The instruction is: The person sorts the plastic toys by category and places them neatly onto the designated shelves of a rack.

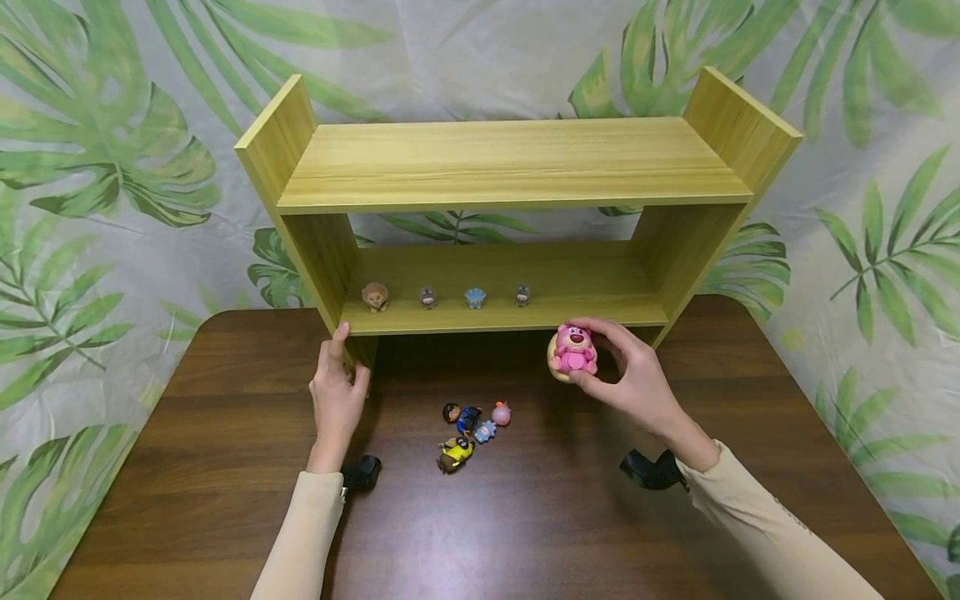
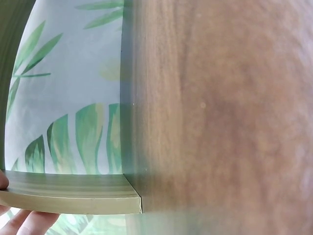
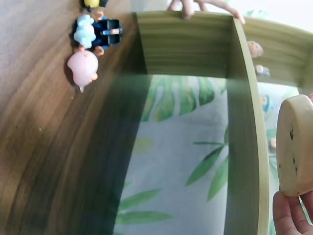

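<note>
A pink bear toy [image 1: 574, 354] with a round cream back is held in my right hand [image 1: 633, 379], thumb below and fingers above, in front of the middle board's right part. Its cream back [image 3: 296, 147] fills the right edge of the right wrist view. My left hand [image 1: 337, 400] grips the wooden shelf's left side panel [image 2: 73, 200], thumb on one side and fingers on the other. On the middle board [image 1: 600, 312] stand a lion figure [image 1: 375, 297], a small grey figure [image 1: 427, 297], a blue figure [image 1: 475, 297] and another grey figure [image 1: 522, 294].
On the brown table [image 1: 525, 533] lie a dark-haired figure in blue [image 1: 467, 418], a yellow-clad figure [image 1: 455, 454], a light-blue piece [image 1: 485, 431] and a pink round figure [image 1: 501, 413]. The shelf's top board [image 1: 510, 162] overhangs the middle one. A leaf-print cloth [image 1: 480, 58] hangs behind.
</note>
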Tool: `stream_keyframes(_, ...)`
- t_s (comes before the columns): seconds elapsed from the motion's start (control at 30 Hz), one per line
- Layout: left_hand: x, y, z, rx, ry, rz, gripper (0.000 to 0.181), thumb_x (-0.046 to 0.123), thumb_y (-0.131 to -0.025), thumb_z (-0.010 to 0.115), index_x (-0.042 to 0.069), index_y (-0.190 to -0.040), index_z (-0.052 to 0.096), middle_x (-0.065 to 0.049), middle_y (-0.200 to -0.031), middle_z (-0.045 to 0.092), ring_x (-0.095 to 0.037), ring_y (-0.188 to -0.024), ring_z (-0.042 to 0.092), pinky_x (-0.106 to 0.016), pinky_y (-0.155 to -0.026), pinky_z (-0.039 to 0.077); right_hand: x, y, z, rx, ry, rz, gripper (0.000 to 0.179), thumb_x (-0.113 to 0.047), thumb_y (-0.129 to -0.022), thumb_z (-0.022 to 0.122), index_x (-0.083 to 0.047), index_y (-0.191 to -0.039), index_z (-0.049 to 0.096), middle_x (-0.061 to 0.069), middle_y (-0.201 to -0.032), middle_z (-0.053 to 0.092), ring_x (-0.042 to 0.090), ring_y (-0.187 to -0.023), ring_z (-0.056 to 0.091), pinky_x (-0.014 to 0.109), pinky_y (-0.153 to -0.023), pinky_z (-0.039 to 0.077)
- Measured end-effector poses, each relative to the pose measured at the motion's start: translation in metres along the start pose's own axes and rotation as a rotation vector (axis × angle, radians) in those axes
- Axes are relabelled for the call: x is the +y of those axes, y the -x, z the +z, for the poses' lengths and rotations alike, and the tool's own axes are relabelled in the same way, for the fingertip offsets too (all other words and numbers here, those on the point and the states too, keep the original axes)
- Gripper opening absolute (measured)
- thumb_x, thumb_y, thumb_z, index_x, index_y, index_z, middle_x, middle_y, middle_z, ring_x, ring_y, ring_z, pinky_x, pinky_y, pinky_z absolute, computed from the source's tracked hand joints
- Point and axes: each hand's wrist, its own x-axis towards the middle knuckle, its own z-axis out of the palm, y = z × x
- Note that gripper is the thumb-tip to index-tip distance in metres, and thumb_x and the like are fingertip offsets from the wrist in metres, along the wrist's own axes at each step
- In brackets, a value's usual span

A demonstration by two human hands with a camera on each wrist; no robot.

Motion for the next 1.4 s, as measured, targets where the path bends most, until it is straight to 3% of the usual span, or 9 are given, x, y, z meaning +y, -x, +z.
stream_keyframes(0.67, -0.001, 0.000, 0.000, -0.006, -0.006, 0.009, 0.079, -0.011, -0.082, 0.053, 0.035, -0.142, 0.031, -0.016, -0.093, 0.046, -0.017, -0.053, 0.033, -0.036, -0.047, 0.030, 0.004, -0.022, -0.014, 0.048, 0.077, 0.016, 0.059, 0.014, -0.073, 0.072, 0.005, -0.128, 0.054, 0.018, -0.123, 0.056, 0.013, -0.110, 0.051, 0.019, -0.090, 0.042)
stream_keyframes(1.03, 0.000, 0.000, 0.000, 0.002, -0.003, 0.010, 0.080, -0.012, -0.081, 0.051, 0.034, -0.143, 0.031, -0.015, -0.093, 0.046, -0.017, -0.052, 0.032, -0.035, -0.047, 0.028, -0.026, -0.041, -0.016, 0.052, 0.157, 0.067, 0.050, 0.014, -0.076, 0.067, 0.016, -0.124, 0.051, 0.029, -0.121, 0.053, 0.033, -0.108, 0.051, 0.018, -0.087, 0.042)
stream_keyframes(1.17, 0.000, 0.000, 0.001, 0.001, -0.003, 0.004, 0.080, -0.011, -0.081, 0.051, 0.035, -0.143, 0.031, -0.015, -0.092, 0.046, -0.018, -0.052, 0.032, -0.036, -0.047, 0.028, -0.020, -0.045, -0.018, 0.062, 0.178, 0.087, 0.050, 0.011, -0.077, 0.068, 0.014, -0.124, 0.052, 0.028, -0.120, 0.055, 0.034, -0.106, 0.053, 0.016, -0.085, 0.042)
stream_keyframes(1.4, -0.001, 0.000, 0.001, 0.004, -0.002, 0.005, 0.080, -0.012, -0.081, 0.052, 0.035, -0.143, 0.031, -0.016, -0.092, 0.046, -0.018, -0.052, 0.033, -0.036, -0.047, 0.029, 0.016, -0.051, -0.024, 0.069, 0.182, 0.127, 0.054, 0.002, -0.080, 0.072, 0.005, -0.130, 0.054, 0.019, -0.124, 0.056, 0.027, -0.111, 0.053, 0.014, -0.087, 0.040)
